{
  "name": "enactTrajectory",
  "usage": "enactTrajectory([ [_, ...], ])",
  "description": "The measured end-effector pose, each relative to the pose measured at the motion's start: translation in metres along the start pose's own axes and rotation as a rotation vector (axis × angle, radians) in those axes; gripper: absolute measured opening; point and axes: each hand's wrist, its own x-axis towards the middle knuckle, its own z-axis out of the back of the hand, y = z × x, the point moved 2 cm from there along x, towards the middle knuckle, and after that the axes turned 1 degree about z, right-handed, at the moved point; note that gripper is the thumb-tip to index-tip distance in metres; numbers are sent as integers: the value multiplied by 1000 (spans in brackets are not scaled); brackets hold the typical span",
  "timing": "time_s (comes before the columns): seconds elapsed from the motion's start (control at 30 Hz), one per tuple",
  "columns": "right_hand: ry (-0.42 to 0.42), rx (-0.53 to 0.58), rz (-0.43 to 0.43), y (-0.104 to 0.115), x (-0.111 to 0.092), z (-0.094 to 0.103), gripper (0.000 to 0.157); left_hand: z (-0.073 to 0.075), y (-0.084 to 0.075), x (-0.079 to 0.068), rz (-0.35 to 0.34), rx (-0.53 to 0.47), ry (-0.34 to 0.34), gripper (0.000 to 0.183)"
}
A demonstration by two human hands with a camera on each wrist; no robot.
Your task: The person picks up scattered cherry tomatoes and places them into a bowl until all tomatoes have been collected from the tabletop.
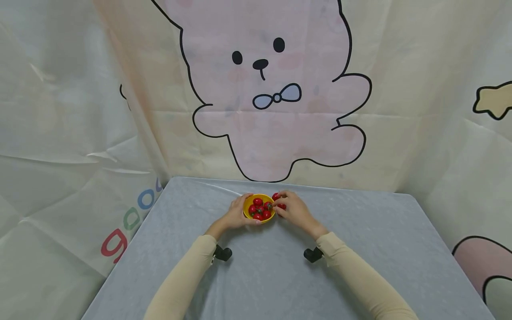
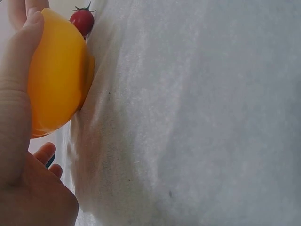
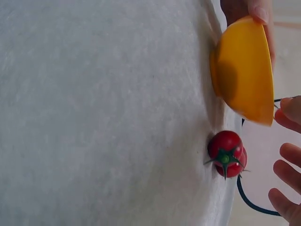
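A yellow bowl [image 1: 246, 214] holds several red cherry tomatoes [image 1: 258, 215] with green stems. My left hand [image 1: 235, 217] grips the bowl from its left side, thumb at the near wall and fingers around the far side. In the left wrist view, the thumb lies along the bowl [image 2: 59, 77]. My right hand [image 1: 295, 210] is at the bowl's right rim, with its thumb and index fingertips close together there and its other fingers apart. No tomato shows between those fingertips. Below this hand, two cherry tomatoes [image 3: 225, 149] sit on the cloth, one partly behind the other.
A grey cloth [image 1: 268, 280] covers the table. Behind it hangs a curtain [image 1: 392, 146] printed with a pink bear, and pale sheets stand at both sides. A black wrist mount [image 1: 222, 253] sits under the left sleeve, another [image 1: 313, 254] under the right.
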Motion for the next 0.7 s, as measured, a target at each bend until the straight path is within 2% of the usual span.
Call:
enactTrajectory([
  [0.23, -67, 19, -74, -10, -9, 5, 21, 0, 3, 1, 24, -23, 18, 104],
  [0.4, -33, -6, -105, -17, -17, 4, 26, 0, 6, 1, 21, -15, 13, 103],
  [0.7, 0, -14, -111, -21, -24, -1, 30, -2, 5, 2, 30, -21, 18, 102],
])
